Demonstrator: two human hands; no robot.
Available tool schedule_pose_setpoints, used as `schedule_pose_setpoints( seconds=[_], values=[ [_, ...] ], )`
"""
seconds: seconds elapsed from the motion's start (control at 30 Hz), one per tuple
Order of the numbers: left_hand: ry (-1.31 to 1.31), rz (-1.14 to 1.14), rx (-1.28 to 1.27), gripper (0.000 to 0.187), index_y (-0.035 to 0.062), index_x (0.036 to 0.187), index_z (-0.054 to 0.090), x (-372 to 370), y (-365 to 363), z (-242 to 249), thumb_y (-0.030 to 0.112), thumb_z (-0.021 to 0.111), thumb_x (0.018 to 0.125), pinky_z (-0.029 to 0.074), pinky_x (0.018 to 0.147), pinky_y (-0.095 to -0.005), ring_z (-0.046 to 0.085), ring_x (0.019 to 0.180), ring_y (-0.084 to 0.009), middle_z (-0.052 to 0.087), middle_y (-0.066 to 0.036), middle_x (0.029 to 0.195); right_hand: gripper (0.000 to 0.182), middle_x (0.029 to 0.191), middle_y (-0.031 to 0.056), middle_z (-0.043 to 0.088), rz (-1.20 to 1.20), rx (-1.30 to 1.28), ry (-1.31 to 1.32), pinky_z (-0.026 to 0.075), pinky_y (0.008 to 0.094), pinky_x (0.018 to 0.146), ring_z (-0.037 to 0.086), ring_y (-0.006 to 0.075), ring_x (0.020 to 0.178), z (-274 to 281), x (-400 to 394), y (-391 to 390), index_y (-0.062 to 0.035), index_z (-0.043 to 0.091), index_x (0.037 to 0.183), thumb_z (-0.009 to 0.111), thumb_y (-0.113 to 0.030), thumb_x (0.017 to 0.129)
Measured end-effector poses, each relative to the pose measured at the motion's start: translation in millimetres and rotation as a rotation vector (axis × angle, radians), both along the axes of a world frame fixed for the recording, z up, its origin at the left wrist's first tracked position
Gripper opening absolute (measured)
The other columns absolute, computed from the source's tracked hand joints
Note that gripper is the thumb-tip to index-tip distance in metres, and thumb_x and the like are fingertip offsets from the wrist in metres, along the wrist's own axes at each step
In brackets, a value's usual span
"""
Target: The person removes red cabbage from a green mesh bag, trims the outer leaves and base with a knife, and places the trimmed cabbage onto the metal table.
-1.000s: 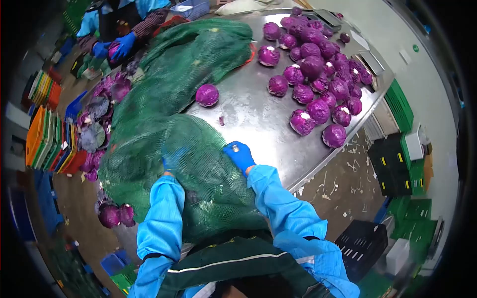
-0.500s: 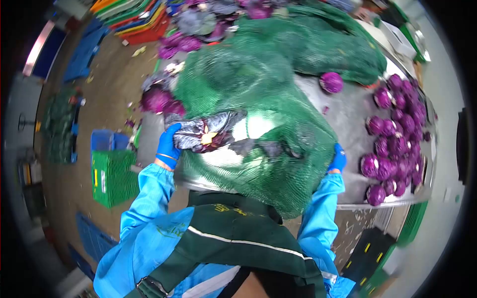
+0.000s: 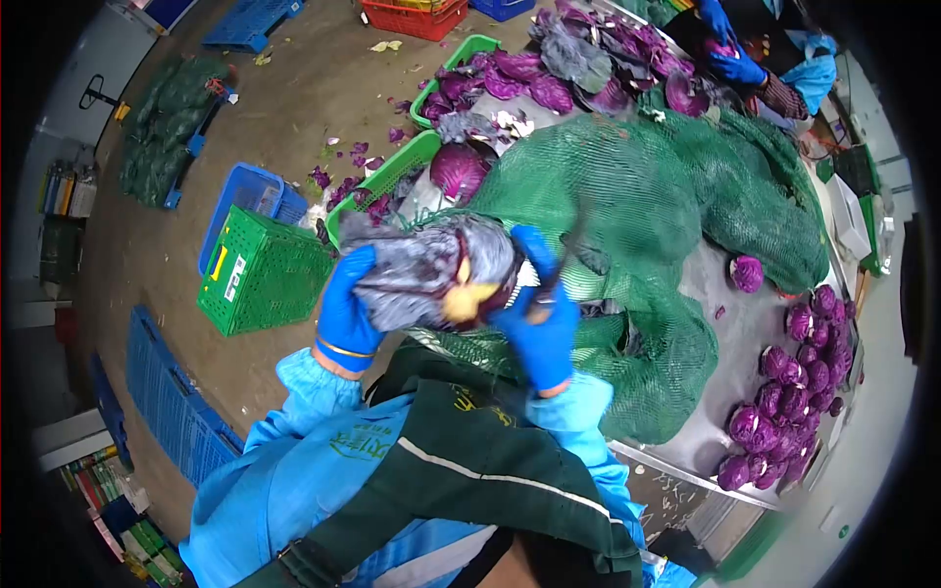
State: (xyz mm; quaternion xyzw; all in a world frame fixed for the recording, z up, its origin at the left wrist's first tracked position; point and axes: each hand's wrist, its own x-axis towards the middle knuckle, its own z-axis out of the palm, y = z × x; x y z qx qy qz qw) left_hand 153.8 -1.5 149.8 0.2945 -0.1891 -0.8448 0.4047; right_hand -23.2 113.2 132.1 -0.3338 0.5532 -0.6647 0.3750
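Observation:
My left hand (image 3: pixel 350 306), in a blue glove, grips a red cabbage (image 3: pixel 417 274) by its loose, greyish outer leaves. The cabbage's pale cut stem end faces me. Close against its right side is my right hand (image 3: pixel 539 328), gloved in blue too, closed on a knife (image 3: pixel 578 230) whose dark, motion-blurred blade points up and away. Part of the handle is hidden by my fingers. Below and beyond both hands, a green mesh sack (image 3: pixel 598 176) spreads over the metal table (image 3: pixel 696 269), with dark leaves inside it.
Trimmed red cabbages (image 3: pixel 799 377) are heaped at the table's right. Purple leaves (image 3: pixel 520 78) and another cabbage (image 3: pixel 461 173) lie at the left, near green crates (image 3: pixel 402 169). A co-worker's gloved hands (image 3: pixel 735 67) hold a cabbage at the far right. Blue pallets (image 3: pixel 176 392) stand on the floor.
My right hand has left the mesh sack's right edge and come left to the cabbage, now with a knife. My left hand has lifted the cabbage. The view has shifted left.

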Motion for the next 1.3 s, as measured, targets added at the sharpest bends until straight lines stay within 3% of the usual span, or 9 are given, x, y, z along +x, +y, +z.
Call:
schedule_pose_setpoints(
  seconds=[0.2, 0.33, 0.4, 0.53, 0.67, 0.8, 1.0, 1.13, 1.3],
  values=[
    [0.592, -0.197, -0.395, 0.046, 0.0071, 0.126, 0.044, 43, -49, -8, 0.027, 0.054, 0.086, 0.046, 0.087, -0.0366, 0.053, 0.104, -0.0248, 0.053, -0.004, 0.107, 0.052, 0.116, 0.0104, 0.060, -0.079, -0.074, -0.133, 0.033, 0.0181, 0.044, 0.041, 0.0019, 0.049, 20, -34, -72, -0.0028, 0.041, 0.133, 0.057, -0.024, 0.088],
    [0.645, 0.002, -0.140, 0.044, 0.0052, 0.121, 0.047, 69, -78, -2, 0.029, 0.055, 0.085, 0.047, 0.085, -0.0360, 0.054, 0.097, -0.0230, 0.054, -0.006, 0.103, 0.044, 0.112, 0.0131, 0.060, -0.081, 0.252, 0.808, 0.050, 0.0350, 0.069, 0.063, 0.0286, 0.077, -157, -15, -117, -0.0114, 0.052, 0.125, 0.061, -0.017, 0.082],
    [0.664, 0.159, 0.038, 0.044, 0.0039, 0.118, 0.049, 82, -91, -3, 0.030, 0.056, 0.084, 0.047, 0.083, -0.0357, 0.055, 0.092, -0.0218, 0.055, -0.008, 0.100, 0.040, 0.105, 0.0146, 0.061, 0.003, 0.356, 0.838, 0.048, 0.0402, 0.082, 0.059, 0.0356, 0.097, -200, -5, -69, -0.0147, 0.055, 0.119, 0.063, -0.019, 0.080],
    [0.061, 0.003, -0.241, 0.040, 0.0033, 0.119, 0.052, 67, -79, 5, 0.027, 0.054, 0.087, 0.045, 0.091, -0.0367, 0.057, 0.101, -0.0233, 0.058, -0.011, 0.109, 0.035, 0.124, 0.0101, 0.053, -0.245, 0.633, 0.894, 0.045, 0.0397, 0.089, 0.055, 0.0313, 0.107, -206, -48, 59, -0.0142, 0.057, 0.116, 0.058, -0.012, 0.081],
    [0.101, -0.072, 0.020, 0.035, 0.0021, 0.118, 0.052, 29, -86, -67, 0.023, 0.052, 0.091, 0.048, 0.090, -0.0383, 0.059, 0.101, -0.0232, 0.059, -0.011, 0.112, 0.043, 0.127, 0.0145, 0.053, -0.223, 0.874, 0.894, 0.040, 0.0317, 0.099, 0.051, 0.0244, 0.118, -178, -94, 158, -0.0047, 0.056, 0.121, 0.059, 0.002, 0.078],
    [0.038, -0.163, 0.263, 0.033, 0.0035, 0.119, 0.051, 1, -73, -92, 0.020, 0.056, 0.091, 0.053, 0.086, -0.0355, 0.060, 0.101, -0.0215, 0.059, -0.010, 0.111, 0.048, 0.128, 0.0127, 0.052, -0.471, 0.489, 0.475, 0.040, 0.0302, 0.098, 0.051, 0.0195, 0.116, -89, -40, 80, 0.0009, 0.051, 0.124, 0.065, 0.001, 0.078],
    [-0.267, -0.456, -0.591, 0.042, -0.0009, 0.121, 0.048, -37, -47, -107, 0.017, 0.063, 0.087, 0.050, 0.079, -0.0267, 0.059, 0.095, -0.0124, 0.060, -0.009, 0.108, 0.068, 0.131, 0.0128, 0.049, -0.130, 0.287, 0.259, 0.044, 0.0287, 0.092, 0.052, 0.0185, 0.112, -96, 27, -71, 0.0009, 0.043, 0.131, 0.074, -0.011, 0.072],
    [-1.092, -0.256, -1.375, 0.088, 0.0012, 0.134, 0.036, -28, -53, -116, 0.036, 0.080, 0.065, 0.033, 0.102, -0.0425, 0.039, 0.125, -0.0338, 0.040, -0.022, 0.133, 0.042, 0.083, 0.0164, 0.067, -0.233, 0.503, 0.617, 0.051, 0.0374, 0.067, 0.066, 0.0318, 0.077, -123, -22, -102, -0.0120, 0.064, 0.108, 0.072, -0.021, 0.068],
    [-1.106, -0.279, -1.231, 0.108, 0.0065, 0.135, 0.035, -54, -71, -149, 0.041, 0.087, 0.048, 0.033, 0.101, -0.0450, 0.038, 0.117, -0.0393, 0.033, -0.019, 0.130, 0.036, 0.083, 0.0174, 0.066, -0.159, 0.449, 0.645, 0.051, 0.0386, 0.068, 0.065, 0.0341, 0.077, -138, -35, -114, -0.0106, 0.064, 0.102, 0.072, -0.023, 0.069]
  ],
)
